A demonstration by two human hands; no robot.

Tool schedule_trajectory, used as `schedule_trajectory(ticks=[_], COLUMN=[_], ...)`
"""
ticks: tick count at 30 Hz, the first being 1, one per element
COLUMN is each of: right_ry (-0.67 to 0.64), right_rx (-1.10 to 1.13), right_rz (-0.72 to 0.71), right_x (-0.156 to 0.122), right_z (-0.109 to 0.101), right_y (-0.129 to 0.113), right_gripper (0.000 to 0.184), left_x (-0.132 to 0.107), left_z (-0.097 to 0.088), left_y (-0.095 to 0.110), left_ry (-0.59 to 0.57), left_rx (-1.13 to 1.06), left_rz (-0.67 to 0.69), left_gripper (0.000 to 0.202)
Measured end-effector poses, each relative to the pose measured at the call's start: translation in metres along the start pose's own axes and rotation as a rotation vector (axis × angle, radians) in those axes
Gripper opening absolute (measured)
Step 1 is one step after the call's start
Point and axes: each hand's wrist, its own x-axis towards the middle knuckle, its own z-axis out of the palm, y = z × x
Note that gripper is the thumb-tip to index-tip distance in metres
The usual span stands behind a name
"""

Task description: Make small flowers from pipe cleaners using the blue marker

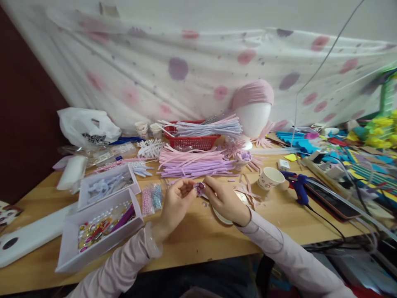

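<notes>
Both of my hands meet above the middle of the wooden table (192, 236). My left hand (176, 203) and my right hand (222, 199) pinch a small purple piece (199, 188) between their fingertips. What the piece is, I cannot make out. Just behind it lies a heap of pink and lilac foam strips (194, 163). Under my right hand sits a small white round lid or plate (221, 217). Loose pink offcuts (248, 190) are scattered to the right of my right hand.
Two white trays stand at the left, one with beads and gems (99, 227), one with pale pieces (107, 186). A red basket (190, 140) of strips, a foam head (254, 109), a paper cup (269, 179), a blue glue gun (297, 184) and a power strip (322, 167) are around.
</notes>
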Motion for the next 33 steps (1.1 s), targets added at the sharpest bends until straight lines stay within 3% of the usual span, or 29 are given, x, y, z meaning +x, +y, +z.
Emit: schedule_trajectory(ticks=[6,13,17,22,26,30,33], right_ry=[0.098,0.135,0.086,-0.010,-0.057,-0.181,-0.208], right_rx=[0.158,0.479,0.607,0.620,0.680,0.711,0.725], right_rz=[-0.020,0.074,0.099,0.108,0.123,0.136,0.146], right_x=[0.007,0.026,0.023,0.012,0.010,0.010,0.010], right_z=[-0.001,0.000,0.007,0.014,0.012,0.008,0.007], right_y=[0.011,0.037,0.045,0.050,0.058,0.067,0.071], right_gripper=[0.025,0.037,0.042,0.035,0.029,0.021,0.021], left_x=[0.011,0.030,0.036,0.040,0.041,0.041,0.038], left_z=[0.007,0.008,0.010,0.012,0.008,0.003,0.002], left_y=[0.001,0.002,0.000,-0.013,-0.023,-0.026,-0.026], left_ry=[0.034,0.002,0.048,0.054,-0.023,-0.181,-0.230], left_rx=[-0.186,-0.219,-0.199,-0.153,-0.164,-0.152,-0.097], left_rz=[-0.084,-0.158,-0.171,-0.157,-0.228,-0.310,-0.306], left_gripper=[0.023,0.025,0.025,0.023,0.023,0.028,0.027])
